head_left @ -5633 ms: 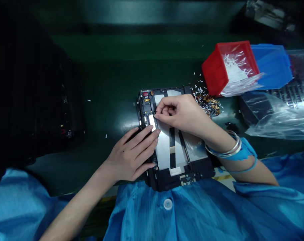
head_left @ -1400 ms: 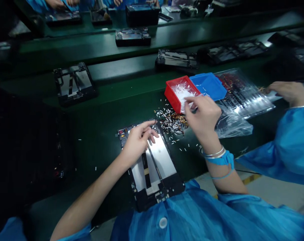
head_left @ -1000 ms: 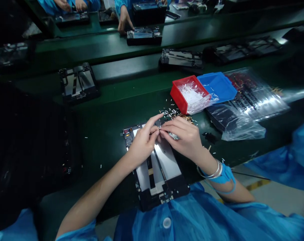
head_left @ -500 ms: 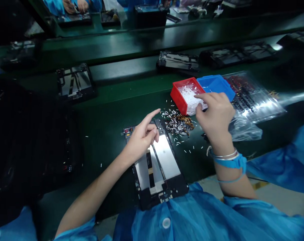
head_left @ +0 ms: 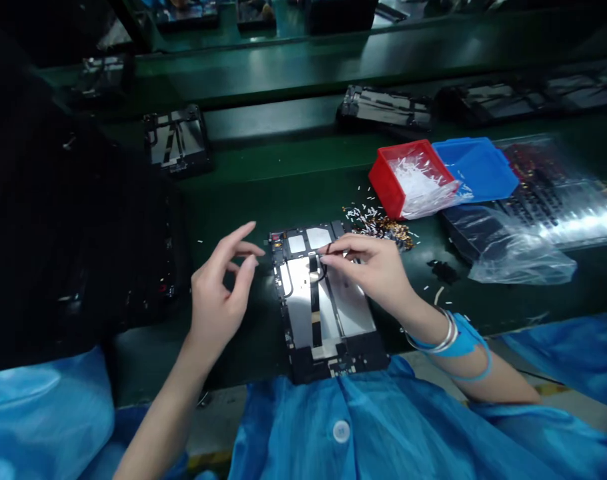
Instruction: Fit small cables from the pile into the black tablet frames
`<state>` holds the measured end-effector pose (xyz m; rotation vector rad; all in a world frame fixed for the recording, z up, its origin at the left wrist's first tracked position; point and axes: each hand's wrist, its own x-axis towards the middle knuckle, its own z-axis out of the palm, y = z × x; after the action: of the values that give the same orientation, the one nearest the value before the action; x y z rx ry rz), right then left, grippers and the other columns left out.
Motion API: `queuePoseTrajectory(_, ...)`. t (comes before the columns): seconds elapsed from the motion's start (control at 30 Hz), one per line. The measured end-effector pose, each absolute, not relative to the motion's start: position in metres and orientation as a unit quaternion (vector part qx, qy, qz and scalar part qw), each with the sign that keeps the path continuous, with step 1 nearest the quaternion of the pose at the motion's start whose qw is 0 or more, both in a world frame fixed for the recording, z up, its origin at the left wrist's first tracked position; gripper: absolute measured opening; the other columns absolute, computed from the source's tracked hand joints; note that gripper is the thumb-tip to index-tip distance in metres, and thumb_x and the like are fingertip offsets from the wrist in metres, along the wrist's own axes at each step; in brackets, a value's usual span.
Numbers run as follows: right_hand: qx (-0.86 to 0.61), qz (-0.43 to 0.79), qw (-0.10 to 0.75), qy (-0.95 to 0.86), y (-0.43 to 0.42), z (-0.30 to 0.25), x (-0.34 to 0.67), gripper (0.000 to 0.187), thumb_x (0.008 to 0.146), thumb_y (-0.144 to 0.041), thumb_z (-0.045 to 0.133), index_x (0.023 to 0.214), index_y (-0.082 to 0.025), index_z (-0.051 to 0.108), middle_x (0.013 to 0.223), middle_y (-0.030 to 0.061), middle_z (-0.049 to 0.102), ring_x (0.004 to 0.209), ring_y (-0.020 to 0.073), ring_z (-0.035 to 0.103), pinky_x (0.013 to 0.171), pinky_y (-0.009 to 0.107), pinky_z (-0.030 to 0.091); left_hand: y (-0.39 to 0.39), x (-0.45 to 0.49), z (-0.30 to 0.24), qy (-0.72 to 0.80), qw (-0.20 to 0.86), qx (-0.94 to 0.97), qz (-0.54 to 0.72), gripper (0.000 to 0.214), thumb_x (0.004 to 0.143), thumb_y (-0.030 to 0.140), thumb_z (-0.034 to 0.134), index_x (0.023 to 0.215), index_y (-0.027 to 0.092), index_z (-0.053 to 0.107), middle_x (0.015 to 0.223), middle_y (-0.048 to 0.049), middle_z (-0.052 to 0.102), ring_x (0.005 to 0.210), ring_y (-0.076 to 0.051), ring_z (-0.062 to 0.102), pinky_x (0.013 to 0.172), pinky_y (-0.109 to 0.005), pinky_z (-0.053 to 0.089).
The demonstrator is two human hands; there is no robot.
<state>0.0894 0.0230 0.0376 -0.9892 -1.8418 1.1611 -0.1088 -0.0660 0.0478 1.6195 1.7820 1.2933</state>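
Note:
An opened tablet (head_left: 351, 310) lies in front of me, its silver inner plates, dark ribbon cable and small circuit boards bared. Over its upper middle, my right hand (head_left: 371, 267) has thumb and forefinger pinched on a thin black cable (head_left: 324, 272), which curves down across the plate. To the left of the tablet, my left hand (head_left: 221, 283) hovers with thumb and fingers apart, holding nothing. Small white strips and gold and black parts (head_left: 383, 227) lie in a pile by the tablet's upper right corner.
A red bin (head_left: 387, 183) with white strips in a plastic bag adjoins a blue bin (head_left: 476, 170). Right of them lie clear plastic bags (head_left: 526, 257) and a sheet of parts (head_left: 563, 190). More opened tablets (head_left: 177, 140) lie farther back. A large dark mass (head_left: 78, 220) stands left.
My right hand has moved from beside the red bin to the tablet and pinches the cable. My left hand has shifted left, off the tablet. The view has shifted too.

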Motion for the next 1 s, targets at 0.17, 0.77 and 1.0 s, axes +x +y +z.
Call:
queuePoseTrajectory(0.17,-0.395,0.632,0.266,-0.612,0.009,0.019,0.062,0.025,0.066,-0.025,0.074,0.089,-0.015,0.07,0.065,0.0,0.066,0.06,0.0119,0.06,0.053,0.025,0.046,-0.114,-0.123,0.002,0.634,0.082,0.664,0.389,0.028,0.09,0.015,0.049,0.116,0.019,0.057,0.107,-0.0079,0.066,0.098,-0.019,0.062,0.078,-0.03,0.052)
queuePoseTrajectory(0.77,-0.422,0.503,0.214,-0.724,0.01,0.007,0.046,0.01,0.069,-0.017,0.068,0.079,-0.016,0.068,0.064,-0.0008,0.065,0.06,0.0106,0.057,0.055,0.024,0.043,-0.136,-0.118,-0.026,0.552,0.024,0.803,0.224,0.041,0.087,0.01,0.045,0.126,0.014,0.056,0.125,-0.0146,0.062,0.111,-0.028,0.059,0.08,-0.038,0.052)
queuePoseTrajectory(1.0,-0.416,0.475,0.195,-0.751,0.01,0.009,0.047,0.007,0.07,-0.014,0.068,0.076,-0.017,0.068,0.066,-0.0016,0.066,0.058,0.009,0.054,0.054,0.022,0.041,-0.136,-0.117,-0.026,0.561,0.013,0.797,0.224,0.044,0.087,0.011,0.044,0.129,0.017,0.056,0.123,-0.014,0.063,0.109,-0.027,0.061,0.081,-0.037,0.052)
